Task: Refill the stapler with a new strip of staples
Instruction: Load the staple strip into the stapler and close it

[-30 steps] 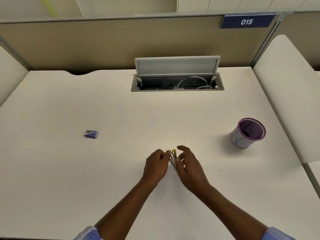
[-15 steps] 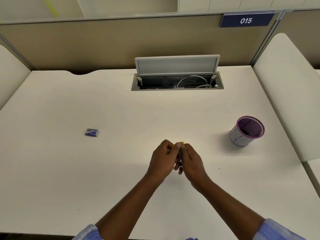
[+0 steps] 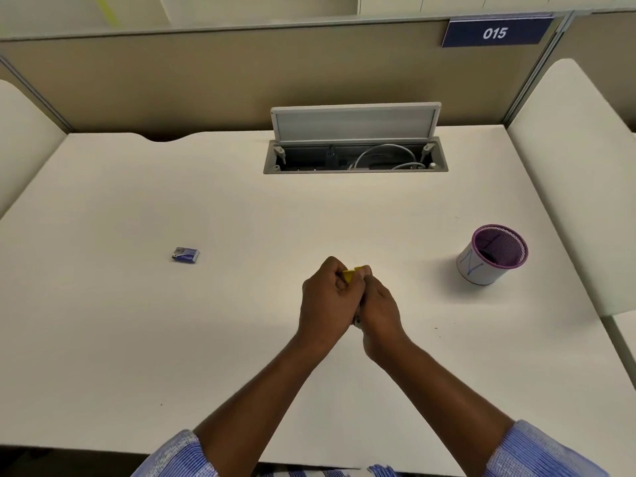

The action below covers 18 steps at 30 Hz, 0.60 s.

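Both hands are pressed together over the middle of the white desk (image 3: 241, 339), closed around a small stapler (image 3: 351, 273). Only its yellow end shows above the fingers, plus a sliver of metal below them. My left hand (image 3: 327, 301) wraps the stapler from the left and my right hand (image 3: 377, 308) grips it from the right. A small blue staple box (image 3: 186, 254) lies on the desk far to the left, well apart from both hands. No staple strip is visible.
A purple-rimmed mesh pen cup (image 3: 490, 256) stands at the right. An open cable hatch (image 3: 354, 146) with its lid up sits at the back centre, before a beige partition. Padded side panels flank the desk.
My hands have closed together around the stapler, hiding most of it. One second ago my right fingers were spread and the stapler's metal body showed between the hands.
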### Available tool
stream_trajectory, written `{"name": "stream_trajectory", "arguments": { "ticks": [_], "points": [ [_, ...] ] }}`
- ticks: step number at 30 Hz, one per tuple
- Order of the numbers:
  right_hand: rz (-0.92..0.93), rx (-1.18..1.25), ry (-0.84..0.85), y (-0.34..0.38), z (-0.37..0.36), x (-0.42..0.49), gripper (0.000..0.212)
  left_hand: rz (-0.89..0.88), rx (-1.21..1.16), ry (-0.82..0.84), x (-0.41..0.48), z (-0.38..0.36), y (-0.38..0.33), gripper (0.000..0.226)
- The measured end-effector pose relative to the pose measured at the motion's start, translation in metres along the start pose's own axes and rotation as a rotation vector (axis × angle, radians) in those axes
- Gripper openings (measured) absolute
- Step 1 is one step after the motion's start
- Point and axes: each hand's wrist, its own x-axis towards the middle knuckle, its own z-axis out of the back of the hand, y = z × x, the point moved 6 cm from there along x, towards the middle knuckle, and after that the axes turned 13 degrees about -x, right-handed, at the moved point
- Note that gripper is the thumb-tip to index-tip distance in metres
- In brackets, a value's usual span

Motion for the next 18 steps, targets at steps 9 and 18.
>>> {"name": "stream_trajectory", "arguments": {
  "ticks": [9, 18],
  "points": [
    [-0.165, 0.537, -0.068, 0.024, 0.038, 0.028, 0.039, -0.079, -0.088, -0.019, -0.024, 0.004, -0.005, 0.014],
    [-0.133, 0.638, 0.189, 0.025, 0.037, 0.011, 0.039, 0.187, -0.577, -0.066, -0.008, 0.048, 0.019, 0.019]
  ]
}}
